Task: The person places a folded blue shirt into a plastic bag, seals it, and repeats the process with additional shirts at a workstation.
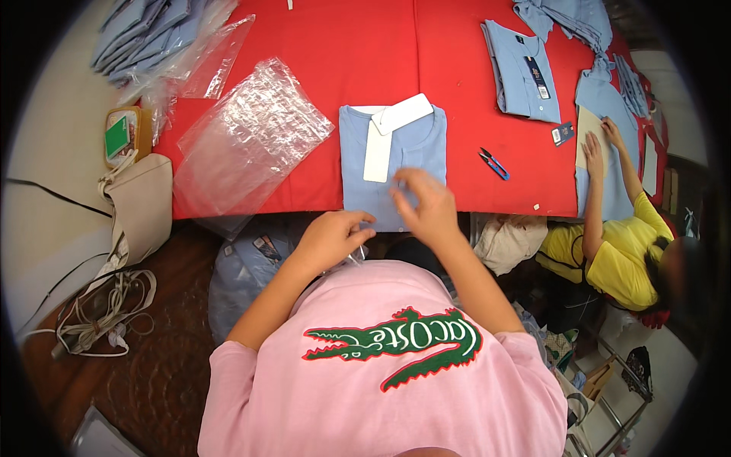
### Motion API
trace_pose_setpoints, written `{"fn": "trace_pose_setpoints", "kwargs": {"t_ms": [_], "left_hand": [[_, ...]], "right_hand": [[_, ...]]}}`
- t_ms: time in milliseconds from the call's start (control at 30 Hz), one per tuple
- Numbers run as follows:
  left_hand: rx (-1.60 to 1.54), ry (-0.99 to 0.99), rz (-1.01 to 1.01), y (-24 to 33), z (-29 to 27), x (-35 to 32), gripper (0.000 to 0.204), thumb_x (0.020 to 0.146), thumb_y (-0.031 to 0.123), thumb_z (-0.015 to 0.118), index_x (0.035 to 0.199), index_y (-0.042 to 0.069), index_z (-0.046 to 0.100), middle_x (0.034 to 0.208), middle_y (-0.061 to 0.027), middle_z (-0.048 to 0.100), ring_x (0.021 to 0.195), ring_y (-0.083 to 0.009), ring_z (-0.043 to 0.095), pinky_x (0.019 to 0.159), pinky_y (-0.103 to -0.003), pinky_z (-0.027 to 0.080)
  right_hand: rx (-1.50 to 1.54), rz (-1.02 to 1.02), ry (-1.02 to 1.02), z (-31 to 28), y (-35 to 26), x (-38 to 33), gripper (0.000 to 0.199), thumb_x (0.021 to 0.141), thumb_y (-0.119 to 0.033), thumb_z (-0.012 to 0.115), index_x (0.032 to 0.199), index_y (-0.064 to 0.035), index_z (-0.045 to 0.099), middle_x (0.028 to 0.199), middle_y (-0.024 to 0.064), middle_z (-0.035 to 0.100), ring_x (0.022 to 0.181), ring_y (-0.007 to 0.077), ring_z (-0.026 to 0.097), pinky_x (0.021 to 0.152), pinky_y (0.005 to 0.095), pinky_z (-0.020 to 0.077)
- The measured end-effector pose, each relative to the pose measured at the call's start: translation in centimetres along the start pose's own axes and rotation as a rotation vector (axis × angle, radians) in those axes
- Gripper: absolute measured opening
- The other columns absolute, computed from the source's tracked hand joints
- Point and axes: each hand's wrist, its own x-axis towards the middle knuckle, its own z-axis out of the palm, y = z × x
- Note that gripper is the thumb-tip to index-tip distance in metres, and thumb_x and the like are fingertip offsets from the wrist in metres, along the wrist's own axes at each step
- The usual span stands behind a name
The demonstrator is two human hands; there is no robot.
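A folded light blue shirt point(358, 194) lies on the red-covered table in front of me, its lower end reaching past the edge. Two blank white tags point(377, 156) rest on its collar and front. Over the shirt's lower right part, my right hand point(432, 209) is open, thumb and bent forefinger apart. My left hand point(329, 242) is beside the shirt's lower left corner, fingers bent, with a gap between thumb and forefinger. A bit of clear plastic shows just below that hand; whether they touch I cannot tell. To the left lies a flat clear plastic bag point(247, 141).
Blue-handled thread snips point(495, 164) lie right of the shirt. Another folded blue shirt point(521, 72) with a dark tag is beyond them. At far right, a co-worker's hands point(594, 152) press a cream board on a blue garment. More folded shirts point(148, 34) sit at far left.
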Motion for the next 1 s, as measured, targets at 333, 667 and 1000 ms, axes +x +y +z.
{"fn": "trace_pose_setpoints", "kwargs": {"t_ms": [333,667,1000], "left_hand": [[0.226,0.606,-0.097,-0.9,2.9,9.9,0.058,0.087,0.039,0.086,0.124,-0.003,0.068,0.076,-0.0147,0.071,0.073,-0.0329,0.072,0.070,-0.046,0.055],[-0.447,0.424,-0.180,0.2,1.3,9.4,0.040,0.084,0.034,0.088,0.086,-0.004,0.076,0.080,-0.0160,0.075,0.073,-0.0213,0.070,0.068,-0.038,0.053],[-0.464,0.307,-0.223,-1.2,4.9,-0.6,0.033,0.090,0.032,0.088,0.095,0.003,0.072,0.081,0.0010,0.066,0.071,-0.0054,0.055,0.061,-0.025,0.040]], "right_hand": [[-0.313,0.018,-0.065,-3.7,6.6,15.3,0.041,0.084,-0.013,0.076,0.125,-0.0133,0.076,0.114,0.0114,0.070,0.122,0.0309,0.064,0.114,0.0539,0.0413],[0.011,-0.254,0.236,-6.5,-0.6,6.9,0.030,0.086,-0.007,0.076,0.116,-0.0082,0.075,0.103,0.0082,0.072,0.094,0.0294,0.070,0.085,0.0423,0.0574],[0.021,-0.305,-0.194,-2.8,0.5,-6.6,0.048,0.084,-0.028,0.086,0.125,-0.0079,0.072,0.125,0.0122,0.071,0.116,0.0348,0.065,0.106,0.0482,0.0480]]}}
